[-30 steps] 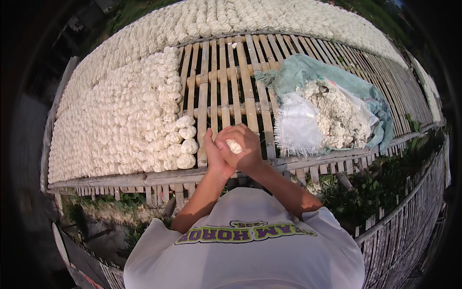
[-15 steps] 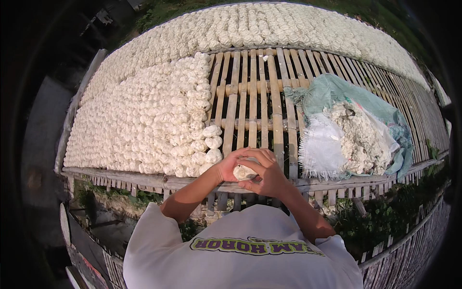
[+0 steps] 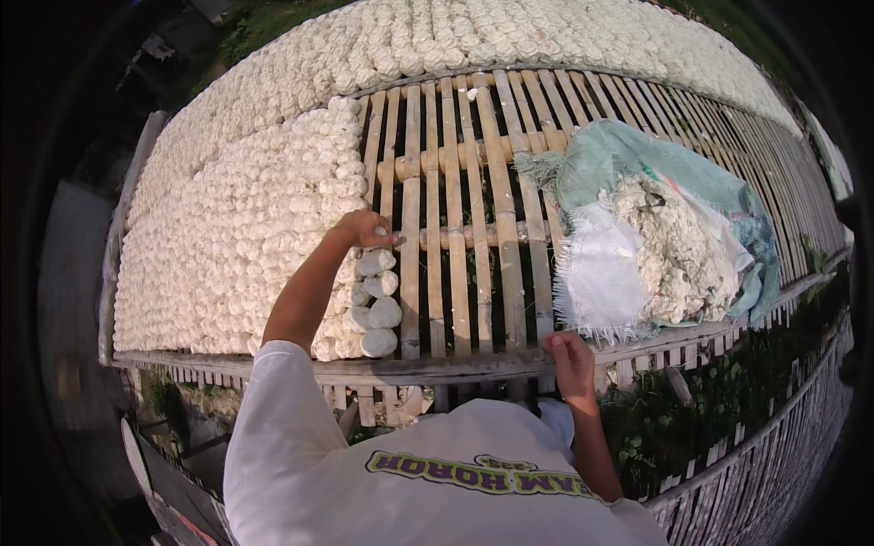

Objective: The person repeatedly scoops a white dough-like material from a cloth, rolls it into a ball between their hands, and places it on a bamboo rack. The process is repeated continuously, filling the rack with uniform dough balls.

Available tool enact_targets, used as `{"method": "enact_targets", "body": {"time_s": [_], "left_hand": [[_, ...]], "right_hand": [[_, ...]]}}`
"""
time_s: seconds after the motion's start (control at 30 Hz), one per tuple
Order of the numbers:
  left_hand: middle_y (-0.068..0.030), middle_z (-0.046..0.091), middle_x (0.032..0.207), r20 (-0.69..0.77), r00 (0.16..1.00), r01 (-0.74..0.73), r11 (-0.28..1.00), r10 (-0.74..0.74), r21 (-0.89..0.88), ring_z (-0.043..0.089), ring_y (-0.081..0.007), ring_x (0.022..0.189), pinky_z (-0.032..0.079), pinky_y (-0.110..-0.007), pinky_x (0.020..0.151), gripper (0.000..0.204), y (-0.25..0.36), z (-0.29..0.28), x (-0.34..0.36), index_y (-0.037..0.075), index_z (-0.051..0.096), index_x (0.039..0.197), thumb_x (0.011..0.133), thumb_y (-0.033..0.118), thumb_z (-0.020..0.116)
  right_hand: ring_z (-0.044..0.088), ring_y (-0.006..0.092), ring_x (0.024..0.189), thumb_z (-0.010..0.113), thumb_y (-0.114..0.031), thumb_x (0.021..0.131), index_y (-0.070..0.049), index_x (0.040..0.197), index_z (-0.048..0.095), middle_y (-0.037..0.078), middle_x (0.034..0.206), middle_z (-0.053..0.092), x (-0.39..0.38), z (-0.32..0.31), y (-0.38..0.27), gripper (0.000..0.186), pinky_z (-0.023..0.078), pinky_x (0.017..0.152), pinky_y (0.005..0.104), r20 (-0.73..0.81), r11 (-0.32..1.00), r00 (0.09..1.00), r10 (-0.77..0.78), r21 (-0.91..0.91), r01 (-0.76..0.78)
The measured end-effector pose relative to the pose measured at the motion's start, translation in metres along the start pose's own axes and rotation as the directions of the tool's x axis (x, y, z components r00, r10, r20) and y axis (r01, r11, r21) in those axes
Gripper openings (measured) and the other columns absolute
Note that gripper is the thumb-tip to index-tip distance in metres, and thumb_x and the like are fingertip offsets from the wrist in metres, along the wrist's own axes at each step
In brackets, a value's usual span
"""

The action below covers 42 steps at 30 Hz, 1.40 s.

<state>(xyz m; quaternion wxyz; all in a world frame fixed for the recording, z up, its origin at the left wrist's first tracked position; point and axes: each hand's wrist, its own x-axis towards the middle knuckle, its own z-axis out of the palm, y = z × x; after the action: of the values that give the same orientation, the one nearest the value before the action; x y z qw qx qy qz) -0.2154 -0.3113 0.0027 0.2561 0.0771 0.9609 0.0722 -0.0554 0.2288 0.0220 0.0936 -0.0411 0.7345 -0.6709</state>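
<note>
My left hand (image 3: 366, 229) reaches over the right edge of the packed white lumps (image 3: 246, 246), palm down and fingers bent together. It closes on a rounded, dough-like white lump, which the hand mostly hides. Just nearer than it, a short column of smooth round lumps (image 3: 384, 312) runs down to the front rail. My right hand (image 3: 572, 364) is at the rack's front edge, beside the fringed corner of a sack. Its fingers are curled in, and no object shows in them.
A slatted bamboo rack (image 3: 505, 273) with gaps spans the middle. On its right lies an opened white and green woven sack (image 3: 601, 264) with a crumbly white mass (image 3: 687, 255) on it. A wooden rail (image 3: 464, 369) edges the front; more lumps (image 3: 510, 41) cover the far side.
My hands have parted from around a white lump. The left went forward and left to the column's far end; the right drew back to the right. The view shifted slightly.
</note>
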Motion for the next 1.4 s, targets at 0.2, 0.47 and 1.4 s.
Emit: {"method": "enact_targets", "body": {"time_s": [0.2,0.47,1.4], "left_hand": [[-0.0124,0.07,0.133,-0.135,0.991,0.017,0.981,0.01,0.192,0.065,-0.0331,0.125,0.045,-0.054,0.113,0.052,-0.001,0.048,-0.009,0.017,0.069,0.134,0.104,0.056,0.053],[-0.0141,0.038,0.171,-0.145,0.98,0.168,0.961,-0.139,0.218,0.028,-0.0329,0.161,0.011,-0.058,0.131,0.07,0.016,0.062,-0.027,0.011,0.048,0.158,0.107,0.059,0.044],[-0.016,0.067,0.123,-0.532,0.843,-0.213,0.856,-0.084,-0.472,0.062,-0.0381,0.12,0.044,-0.048,0.104,0.035,0.325,0.14,-0.119,0.006,0.067,0.117,0.084,0.014,0.076]], "right_hand": [[0.066,0.0115,0.092,0.064,-0.01,0.107,0.003,0.107,0.072,0.007,0.097,0.071,0.013,-0.02,-0.004,0.015,0.052,0.081,0.0282,-0.086,1.0,0.996,0.003,-0.006,-0.004],[0.07,0.0401,0.111,0.064,-0.015,0.102,0.001,0.124,0.071,0.021,0.122,0.072,0.131,-0.155,0.001,0.029,0.054,0.096,0.0433,-0.409,0.808,0.846,-0.342,-0.588,0.042],[0.072,0.0345,0.116,0.09,-0.027,0.076,-0.02,0.137,0.068,0.016,0.121,0.075,0.381,-0.251,-0.026,0.065,0.061,0.096,0.0468,0.017,0.129,1.0,0.001,-0.992,0.017]]}}
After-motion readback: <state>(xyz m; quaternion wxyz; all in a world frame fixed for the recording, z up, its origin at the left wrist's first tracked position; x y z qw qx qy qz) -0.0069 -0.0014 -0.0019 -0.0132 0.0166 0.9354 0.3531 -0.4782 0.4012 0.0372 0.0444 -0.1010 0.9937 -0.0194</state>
